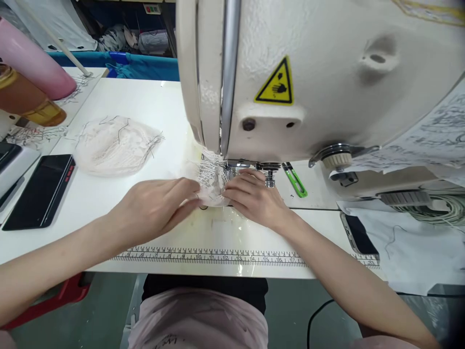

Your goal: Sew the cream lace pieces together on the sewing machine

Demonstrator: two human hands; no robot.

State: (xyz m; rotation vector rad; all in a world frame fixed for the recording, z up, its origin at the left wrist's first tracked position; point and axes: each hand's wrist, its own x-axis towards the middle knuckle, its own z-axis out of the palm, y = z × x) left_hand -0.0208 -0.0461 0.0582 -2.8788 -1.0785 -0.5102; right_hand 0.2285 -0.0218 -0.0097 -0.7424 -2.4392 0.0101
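Observation:
A piece of white lace fabric (209,182) lies under the head of a sewing machine (312,58), around the needle area. From its left side, my left hand (158,206) pinches the fabric's edge between thumb and fingers; the thumb is slightly blurred. On the other side, my right hand (254,196) has its fingers bent and close together, gripping the lace beside the presser foot. The needle itself is hidden behind the machine head. Farther left, a gathered pale mesh piece (114,145) with loose dark threads rests on the white table (167,104).
Green thread snips (295,179) lie right of the needle area. A black phone (39,191) is at the left, near a pink bottle (39,60) and an amber bottle (31,97). Another phone (359,235) lies right. A printed ruler (218,258) runs along the front edge.

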